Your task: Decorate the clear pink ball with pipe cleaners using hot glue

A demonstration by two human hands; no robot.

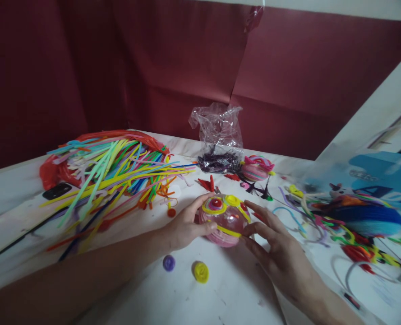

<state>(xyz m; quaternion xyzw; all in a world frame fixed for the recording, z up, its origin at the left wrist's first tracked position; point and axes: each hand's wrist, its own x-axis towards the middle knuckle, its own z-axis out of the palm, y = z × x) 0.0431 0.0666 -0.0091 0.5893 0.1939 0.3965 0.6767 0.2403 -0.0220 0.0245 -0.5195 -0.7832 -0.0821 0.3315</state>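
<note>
A clear round ball decorated with pipe cleaners sits low over the white table between my hands. Its lower part is wrapped in pink, a yellow strip crosses its front, and yellow-rimmed spirals with red centres lie on its upper sides. My left hand grips the ball from the left, thumb across the front. On the right side, the fingers of my right hand hold the ball's edge by the end of the yellow strip. Nearer to me lie a purple coil and a yellow coil.
Many colourful pipe cleaners are heaped at left beside a phone. Behind stand a clear plastic bag and a striped pink ball. A blue wrapped ball and loose pipe-cleaner pieces lie at right.
</note>
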